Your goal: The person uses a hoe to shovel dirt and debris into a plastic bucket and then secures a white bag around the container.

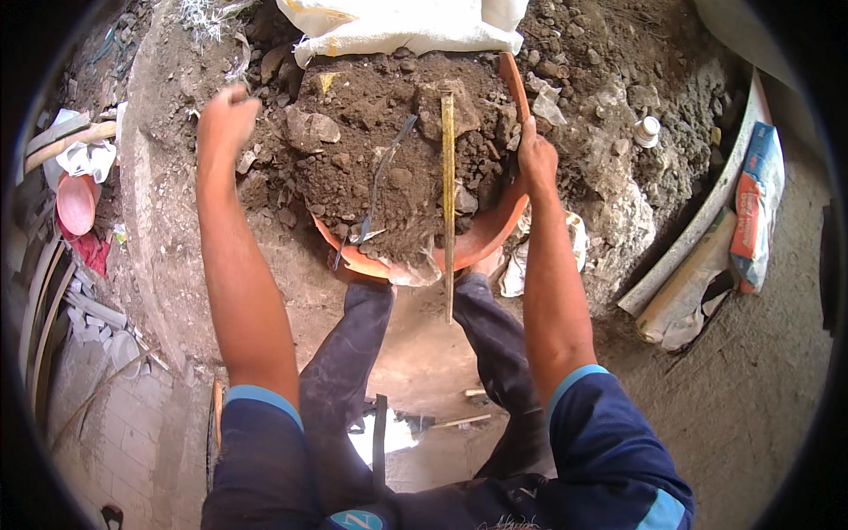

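Note:
An orange plastic tub (pixel 503 221) heaped with dark soil (pixel 353 181) and broken rubble stands in front of my legs. My right hand (pixel 537 161) is closed round the upright orange rim on the tub's right side. Off to the left, my left hand (pixel 228 124) is curled into a fist above the loose dirt, apart from the visible orange rim. What it holds, if anything, is hidden by the fingers. A long yellowish strip (pixel 448 168) lies over the soil and sticks out past the near rim. A thin grey strip (pixel 384 172) rests to its left.
A white woven sack (pixel 406 31) lies against the far side. Rubble spreads around, with a white cup (pixel 647 132) at right. Farther right are a red and blue bag (pixel 758 208) and a curved board (pixel 698 212). Scrap and a pink bowl-like piece (pixel 78 205) lie at left.

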`<state>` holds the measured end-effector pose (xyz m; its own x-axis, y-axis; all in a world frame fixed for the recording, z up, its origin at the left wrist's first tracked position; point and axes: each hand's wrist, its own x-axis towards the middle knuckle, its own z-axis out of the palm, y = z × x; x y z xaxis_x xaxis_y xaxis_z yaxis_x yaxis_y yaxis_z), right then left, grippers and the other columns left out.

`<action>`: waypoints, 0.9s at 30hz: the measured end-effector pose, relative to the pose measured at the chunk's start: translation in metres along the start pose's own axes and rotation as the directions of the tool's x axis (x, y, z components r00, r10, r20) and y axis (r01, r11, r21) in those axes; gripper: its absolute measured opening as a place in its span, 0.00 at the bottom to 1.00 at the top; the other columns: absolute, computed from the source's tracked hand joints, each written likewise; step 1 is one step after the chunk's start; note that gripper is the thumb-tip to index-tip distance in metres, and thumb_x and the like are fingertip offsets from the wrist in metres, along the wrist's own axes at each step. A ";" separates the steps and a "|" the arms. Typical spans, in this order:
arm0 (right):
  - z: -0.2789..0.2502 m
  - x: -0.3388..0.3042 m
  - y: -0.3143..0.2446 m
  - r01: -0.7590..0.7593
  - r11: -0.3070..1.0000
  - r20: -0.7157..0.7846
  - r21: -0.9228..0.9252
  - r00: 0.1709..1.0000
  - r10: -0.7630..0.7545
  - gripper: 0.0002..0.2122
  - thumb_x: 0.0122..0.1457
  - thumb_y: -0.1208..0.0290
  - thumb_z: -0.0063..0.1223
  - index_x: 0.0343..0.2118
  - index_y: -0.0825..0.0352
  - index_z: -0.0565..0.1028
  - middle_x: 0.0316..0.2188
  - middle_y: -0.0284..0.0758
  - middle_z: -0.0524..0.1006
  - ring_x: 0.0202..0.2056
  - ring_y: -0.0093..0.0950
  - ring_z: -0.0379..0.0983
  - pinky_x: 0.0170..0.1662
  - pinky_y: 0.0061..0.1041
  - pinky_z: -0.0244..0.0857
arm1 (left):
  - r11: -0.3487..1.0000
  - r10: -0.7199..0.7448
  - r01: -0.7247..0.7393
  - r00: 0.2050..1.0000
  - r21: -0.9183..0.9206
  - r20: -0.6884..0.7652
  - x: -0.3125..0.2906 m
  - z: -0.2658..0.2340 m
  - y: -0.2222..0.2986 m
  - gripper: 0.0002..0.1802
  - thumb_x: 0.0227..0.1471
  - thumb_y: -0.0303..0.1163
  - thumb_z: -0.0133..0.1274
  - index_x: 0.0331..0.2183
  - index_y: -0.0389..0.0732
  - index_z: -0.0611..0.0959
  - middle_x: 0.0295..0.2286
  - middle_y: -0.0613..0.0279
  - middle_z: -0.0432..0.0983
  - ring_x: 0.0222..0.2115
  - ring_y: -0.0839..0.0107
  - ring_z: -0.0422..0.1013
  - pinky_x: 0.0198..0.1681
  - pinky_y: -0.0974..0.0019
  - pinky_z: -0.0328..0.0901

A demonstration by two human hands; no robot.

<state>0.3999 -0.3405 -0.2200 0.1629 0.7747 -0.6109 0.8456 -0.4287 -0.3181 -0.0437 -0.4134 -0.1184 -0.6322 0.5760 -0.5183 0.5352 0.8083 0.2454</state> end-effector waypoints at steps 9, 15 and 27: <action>-0.001 0.038 -0.144 0.669 0.699 -0.187 -0.252 0.675 -0.713 0.21 0.54 0.66 0.52 0.52 0.60 0.70 0.45 0.47 0.73 0.47 0.39 0.70 0.50 0.35 0.64 | 0.930 0.343 -0.331 0.938 -0.162 0.051 0.079 0.062 0.027 0.18 0.44 0.31 0.57 0.41 0.45 0.82 0.34 0.59 0.79 0.35 0.70 0.74 0.41 0.67 0.66; 0.022 0.014 -0.243 0.827 0.507 0.355 -0.243 0.562 -0.747 0.09 0.48 0.74 0.50 0.32 0.69 0.77 0.28 0.47 0.76 0.35 0.43 0.74 0.40 0.38 0.68 | 0.912 0.411 -0.407 0.896 -0.060 0.167 0.077 0.051 0.005 0.08 0.46 0.26 0.54 0.31 0.45 0.85 0.24 0.64 0.79 0.24 0.77 0.71 0.30 0.69 0.65; 0.014 -0.047 -0.194 0.884 0.467 0.490 -0.020 0.416 -0.766 0.14 0.56 0.59 0.54 0.31 0.67 0.79 0.30 0.42 0.79 0.31 0.33 0.76 0.38 0.33 0.69 | 0.931 0.340 -0.245 0.855 -0.272 0.392 0.006 0.024 -0.087 0.13 0.44 0.22 0.53 0.36 0.37 0.81 0.27 0.61 0.77 0.29 0.73 0.71 0.37 0.68 0.66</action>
<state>0.2206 -0.3002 -0.1396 -0.8292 0.4231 -0.3652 0.5489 0.4938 -0.6744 -0.0804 -0.4835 -0.1629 -0.1392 0.7192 -0.6807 0.5004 0.6443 0.5784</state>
